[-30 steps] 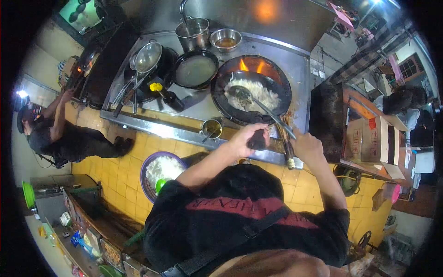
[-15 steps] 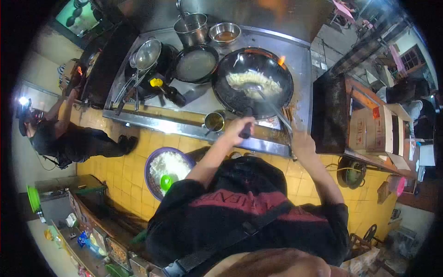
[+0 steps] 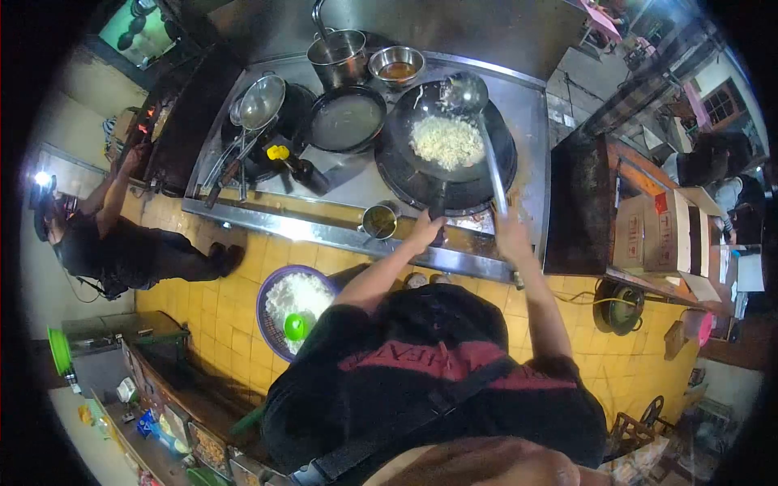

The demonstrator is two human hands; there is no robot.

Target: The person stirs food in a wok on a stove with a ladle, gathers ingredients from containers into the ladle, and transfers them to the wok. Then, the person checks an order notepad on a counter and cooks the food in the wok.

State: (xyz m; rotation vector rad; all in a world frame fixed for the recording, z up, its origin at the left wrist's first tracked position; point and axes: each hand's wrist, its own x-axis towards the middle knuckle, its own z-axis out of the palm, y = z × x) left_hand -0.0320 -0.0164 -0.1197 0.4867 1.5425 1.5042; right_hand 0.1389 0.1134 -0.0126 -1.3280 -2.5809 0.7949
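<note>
My left hand (image 3: pixel 427 229) is closed around the handle of a black wok (image 3: pixel 405 174) on the stove. Pale, grainy food that looks like rice (image 3: pixel 447 142) lies heaped in the wok's middle. In my right hand (image 3: pixel 513 235) is the long handle of a metal ladle (image 3: pixel 493 166). Its round head is over the far side of the wok, apart from the heap. Left of the wok is a dark pan (image 3: pixel 348 120) with cloudy liquid. A small metal cup (image 3: pixel 379 220) stands on the front ledge near my left hand.
Behind the wok are a tall pot (image 3: pixel 336 58) and a steel bowl (image 3: pixel 396 66). Strainers (image 3: pixel 262 101) and a yellow-capped bottle (image 3: pixel 306 172) sit left. A purple basket of rice (image 3: pixel 262 312) stands on the floor. Another person (image 3: pixel 121 243) works at the left; cardboard boxes (image 3: pixel 660 231) are right.
The ladle has come up out of the food to the wok's far side. The food now sits in a tighter heap. The orange flame at the wok's rim no longer shows.
</note>
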